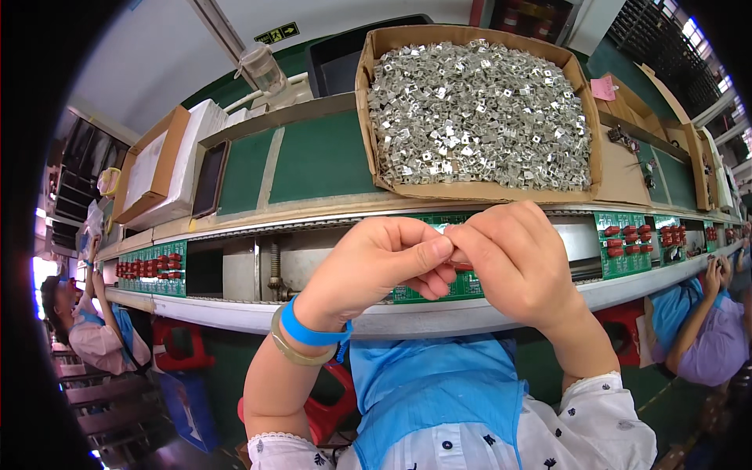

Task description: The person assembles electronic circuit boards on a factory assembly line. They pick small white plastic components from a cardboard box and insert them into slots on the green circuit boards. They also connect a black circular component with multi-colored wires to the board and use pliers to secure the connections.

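Both of my hands meet over a green circuit board (pixel 471 289) on the conveyor rail. The thumb and forefinger of my left hand (pixel 384 254) are pinched together, their tips touching the other hand's fingers. Curled fingers close my right hand (pixel 517 262) at the same spot. Whatever lies between the fingertips is too small and too covered to name. A little red shows on the board beneath them. Just beyond the hands stands a cardboard box (pixel 478 190) filled with small shiny metal clips (pixel 478 117).
Along the metal rail (pixel 235 308) sit more green boards with red components, one at left (pixel 153 269) and one at right (pixel 624 243). Another open carton (pixel 153 168) stands at far left, a black tray (pixel 345 59) behind. Co-workers (pixel 98 321) sit on either side.
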{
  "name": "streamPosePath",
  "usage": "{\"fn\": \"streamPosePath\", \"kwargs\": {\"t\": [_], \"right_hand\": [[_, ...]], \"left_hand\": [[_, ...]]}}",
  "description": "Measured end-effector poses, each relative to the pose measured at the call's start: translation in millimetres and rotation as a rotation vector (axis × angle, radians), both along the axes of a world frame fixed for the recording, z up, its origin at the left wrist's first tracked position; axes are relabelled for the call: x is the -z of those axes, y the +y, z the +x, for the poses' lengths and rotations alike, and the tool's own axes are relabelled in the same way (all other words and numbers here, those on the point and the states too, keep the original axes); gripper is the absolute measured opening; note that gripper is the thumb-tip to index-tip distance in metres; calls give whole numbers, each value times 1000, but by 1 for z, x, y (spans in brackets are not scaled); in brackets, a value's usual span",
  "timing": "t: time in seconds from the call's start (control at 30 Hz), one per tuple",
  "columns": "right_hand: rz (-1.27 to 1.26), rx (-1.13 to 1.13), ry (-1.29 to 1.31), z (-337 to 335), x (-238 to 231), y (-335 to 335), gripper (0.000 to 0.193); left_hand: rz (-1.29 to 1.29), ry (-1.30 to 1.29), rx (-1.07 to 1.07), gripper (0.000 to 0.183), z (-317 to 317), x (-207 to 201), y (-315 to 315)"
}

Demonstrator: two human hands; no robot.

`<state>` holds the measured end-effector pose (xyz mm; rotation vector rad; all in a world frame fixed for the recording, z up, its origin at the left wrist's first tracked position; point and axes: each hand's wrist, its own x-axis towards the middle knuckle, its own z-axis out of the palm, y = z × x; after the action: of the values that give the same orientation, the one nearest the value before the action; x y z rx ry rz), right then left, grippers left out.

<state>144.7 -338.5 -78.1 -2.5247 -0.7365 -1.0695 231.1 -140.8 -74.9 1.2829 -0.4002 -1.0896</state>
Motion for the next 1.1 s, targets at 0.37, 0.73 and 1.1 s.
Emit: {"fn": "streamPosePath", "kwargs": {"t": [0.37,0.73,1.1], "right_hand": [[182,49,161,-7,16,9,29],[-76,56,448,-23,62,-23,26],[-25,91,417,-23,75,-20,25]], "left_hand": [[-86,-35,-163,27,-16,21,-2],[-163,-609,-150,20,-31,58,40],[56,-1396,-33,26,-79,102,21]]}}
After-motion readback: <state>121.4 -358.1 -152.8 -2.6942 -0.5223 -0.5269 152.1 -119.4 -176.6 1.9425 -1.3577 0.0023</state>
